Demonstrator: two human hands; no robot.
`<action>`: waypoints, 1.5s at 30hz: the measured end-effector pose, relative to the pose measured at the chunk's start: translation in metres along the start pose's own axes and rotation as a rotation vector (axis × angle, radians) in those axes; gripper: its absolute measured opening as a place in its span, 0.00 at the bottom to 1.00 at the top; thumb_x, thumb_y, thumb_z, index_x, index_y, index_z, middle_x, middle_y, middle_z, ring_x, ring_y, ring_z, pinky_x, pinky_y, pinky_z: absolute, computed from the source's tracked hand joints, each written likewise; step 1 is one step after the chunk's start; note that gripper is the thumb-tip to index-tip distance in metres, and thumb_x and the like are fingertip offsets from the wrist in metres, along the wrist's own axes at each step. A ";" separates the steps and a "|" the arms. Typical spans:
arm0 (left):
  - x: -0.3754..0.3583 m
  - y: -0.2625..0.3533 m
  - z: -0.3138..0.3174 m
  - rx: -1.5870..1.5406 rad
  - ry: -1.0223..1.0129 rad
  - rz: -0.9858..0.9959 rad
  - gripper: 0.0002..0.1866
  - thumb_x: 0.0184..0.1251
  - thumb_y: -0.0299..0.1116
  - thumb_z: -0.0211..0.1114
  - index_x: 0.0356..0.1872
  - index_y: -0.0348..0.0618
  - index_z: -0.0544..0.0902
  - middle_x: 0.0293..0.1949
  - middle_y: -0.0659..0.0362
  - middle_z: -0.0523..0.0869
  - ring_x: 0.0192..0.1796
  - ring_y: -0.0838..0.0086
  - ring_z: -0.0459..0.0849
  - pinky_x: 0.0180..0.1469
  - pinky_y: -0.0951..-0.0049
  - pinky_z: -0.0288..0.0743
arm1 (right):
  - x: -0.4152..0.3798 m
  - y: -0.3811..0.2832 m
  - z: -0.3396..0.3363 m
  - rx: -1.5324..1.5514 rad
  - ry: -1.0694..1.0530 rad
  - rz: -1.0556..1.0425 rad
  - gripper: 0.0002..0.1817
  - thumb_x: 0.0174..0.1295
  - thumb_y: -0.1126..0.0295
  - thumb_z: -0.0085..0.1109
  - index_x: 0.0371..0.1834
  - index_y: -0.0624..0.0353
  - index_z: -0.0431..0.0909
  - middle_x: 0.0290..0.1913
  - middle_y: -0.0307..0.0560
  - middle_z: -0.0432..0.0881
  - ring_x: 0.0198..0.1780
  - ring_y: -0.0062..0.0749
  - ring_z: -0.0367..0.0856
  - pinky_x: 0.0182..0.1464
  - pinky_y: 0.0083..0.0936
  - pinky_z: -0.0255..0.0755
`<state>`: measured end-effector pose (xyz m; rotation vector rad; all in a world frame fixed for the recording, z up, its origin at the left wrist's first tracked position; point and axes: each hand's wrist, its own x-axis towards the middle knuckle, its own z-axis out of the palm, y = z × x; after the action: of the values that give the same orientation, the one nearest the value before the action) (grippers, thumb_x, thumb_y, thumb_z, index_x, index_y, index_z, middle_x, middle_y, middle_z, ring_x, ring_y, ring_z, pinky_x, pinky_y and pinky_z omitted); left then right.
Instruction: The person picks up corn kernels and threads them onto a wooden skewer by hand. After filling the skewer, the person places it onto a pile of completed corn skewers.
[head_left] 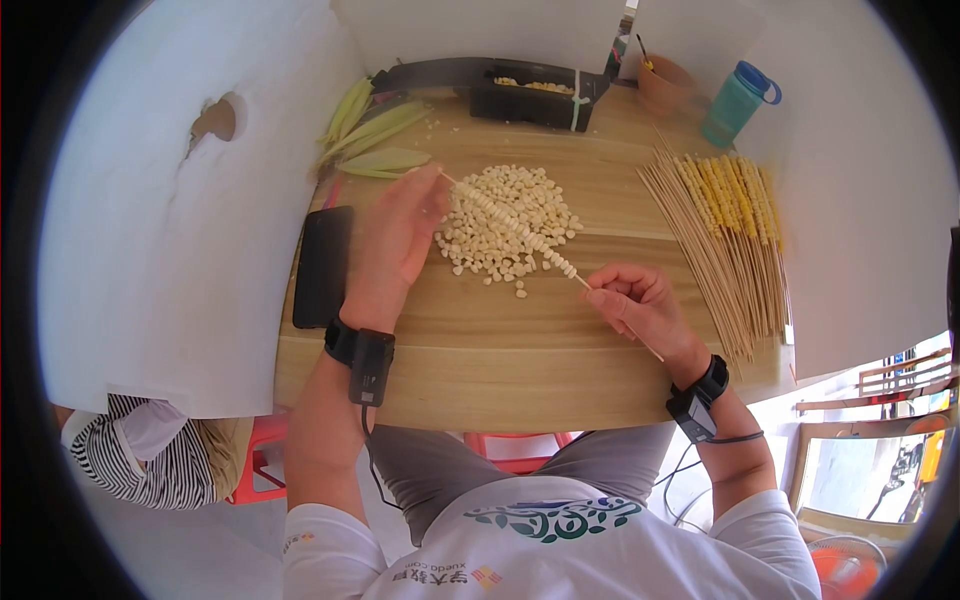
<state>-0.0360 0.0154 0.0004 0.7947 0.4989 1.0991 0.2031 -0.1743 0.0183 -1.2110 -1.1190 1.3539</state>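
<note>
A thin wooden skewer (516,225) threaded with pale corn kernels slants above the table. Its far tip lies at the fingertips of my left hand (408,220), which look pinched together there. Lower down, my right hand (645,308) grips the bare part of the stick between thumb and fingers, and the stick's end sticks out below the hand. Beneath the skewer spreads a pile of loose corn kernels (490,245), with a few strays at its near edge. Whatever small thing may sit between my left fingertips is too small to tell.
Bare wooden skewers (690,255) and several yellow corn-loaded skewers (735,195) lie at the right. Green corn husks (385,130), a black container (530,100), a clay pot (665,85) and a teal bottle (735,105) stand behind. A phone (323,265) lies left. White partitions (190,250) flank the table.
</note>
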 end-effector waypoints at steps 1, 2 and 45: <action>0.000 0.000 0.000 0.007 0.011 -0.002 0.07 0.67 0.30 0.65 0.40 0.38 0.84 0.34 0.60 0.84 0.33 0.78 0.78 0.40 0.78 0.75 | 0.000 0.000 0.000 0.000 0.001 -0.006 0.05 0.66 0.74 0.58 0.42 0.61 0.79 0.18 0.27 0.71 0.17 0.07 0.62 0.18 0.10 0.52; 0.000 -0.001 0.000 0.007 0.011 -0.003 0.07 0.67 0.30 0.65 0.40 0.38 0.84 0.34 0.60 0.84 0.33 0.78 0.78 0.40 0.78 0.75 | 0.000 0.001 0.000 -0.001 0.002 -0.012 0.05 0.66 0.74 0.58 0.42 0.61 0.80 0.18 0.27 0.70 0.17 0.07 0.61 0.18 0.10 0.52; -0.012 -0.005 0.020 0.192 -0.080 -0.011 0.10 0.71 0.32 0.61 0.45 0.38 0.83 0.34 0.61 0.84 0.34 0.82 0.77 0.39 0.80 0.72 | 0.001 -0.003 -0.009 0.138 0.156 -0.077 0.09 0.67 0.65 0.60 0.39 0.59 0.80 0.19 0.27 0.71 0.19 0.07 0.63 0.19 0.10 0.52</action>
<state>-0.0236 -0.0034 0.0095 0.9988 0.5453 1.0151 0.2124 -0.1724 0.0205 -1.1411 -0.9367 1.2357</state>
